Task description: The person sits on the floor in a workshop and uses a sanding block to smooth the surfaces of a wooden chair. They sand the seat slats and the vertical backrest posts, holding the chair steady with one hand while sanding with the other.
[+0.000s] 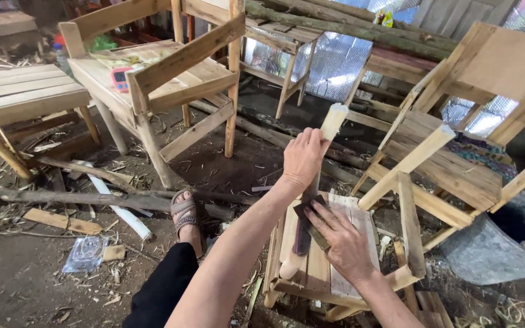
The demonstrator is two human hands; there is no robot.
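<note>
I note 1 wooden stick [329, 130], pale at its upper end and dark lower down, propped at a slant on a small slatted stool [347, 243] in front of me. My left hand [304, 157] is wrapped shut around its upper part, steadying it. My right hand [343, 240] lies flat, fingers nearly straight, pressing a dark piece of sandpaper [308, 212] against the lower shaft. I judge the step to be sanding, mid-stroke; the next stroke calls for a firm left grip and even pressure along the shaft. Around: an unfinished chair frame [432, 158] just right of the stool crowds my right elbow, a second wooden chair [171, 79] stands well apart, and my sandalled foot [186, 215] rests near the stool among shavings.
</note>
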